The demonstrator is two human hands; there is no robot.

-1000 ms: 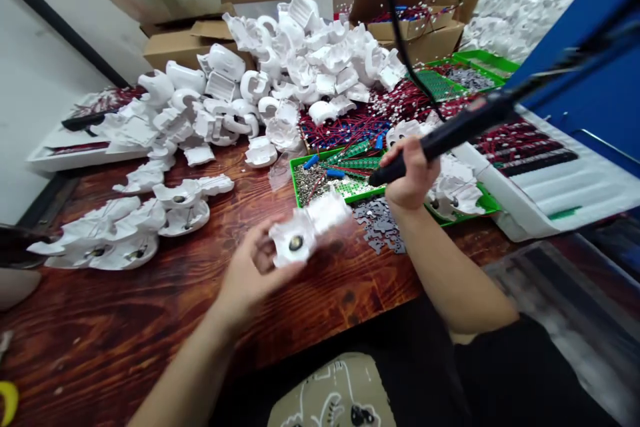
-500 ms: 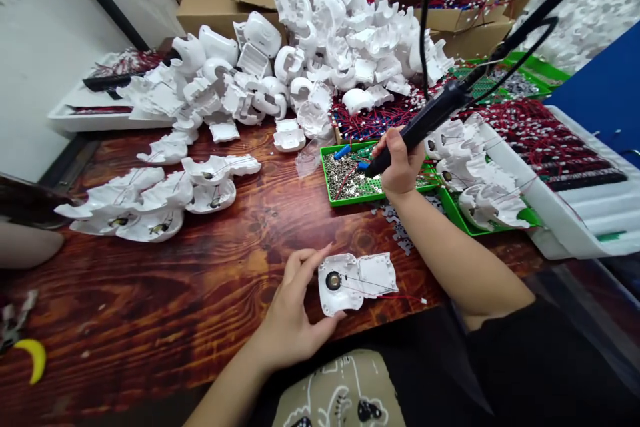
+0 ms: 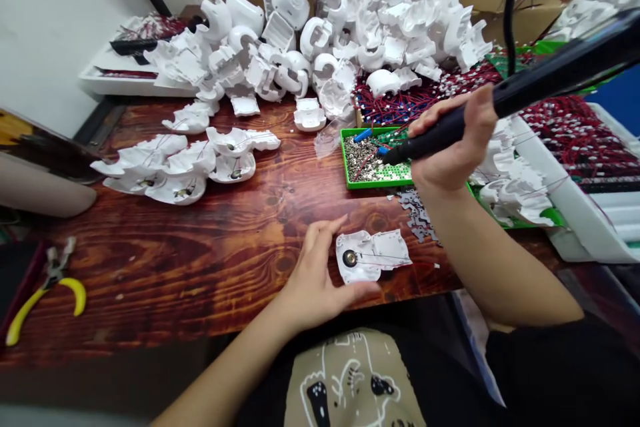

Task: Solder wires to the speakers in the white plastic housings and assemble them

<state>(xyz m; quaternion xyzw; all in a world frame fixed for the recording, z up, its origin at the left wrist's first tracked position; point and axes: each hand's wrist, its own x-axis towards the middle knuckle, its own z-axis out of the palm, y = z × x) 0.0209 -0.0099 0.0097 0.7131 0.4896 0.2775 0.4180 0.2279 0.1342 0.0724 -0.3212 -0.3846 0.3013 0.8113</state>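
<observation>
While the left hand (image 3: 320, 280) lies open on the wooden table (image 3: 165, 267), its fingers a little spread, its thumb touches the lower edge of a white plastic shell (image 3: 373, 255) at the bottom middle of the frame. That shell sits flat on the table, with a round metal button (image 3: 350, 258) in it and thin wires (image 3: 390, 259) across it. The right hand (image 3: 450, 140) is closed around a black soldering iron (image 3: 530, 77) (it looks like one, with a long cord (image 3: 509, 13)), pinching it between thumb and fingers. Its thin tip is just above a green tray (image 3: 343, 160) of small metal bits, right of the middle. Many more white shells (image 3: 370, 13) make a big pile at the top of the frame, and yellow-handled pliers (image 3: 50, 293) lie at the lower left.
</observation>
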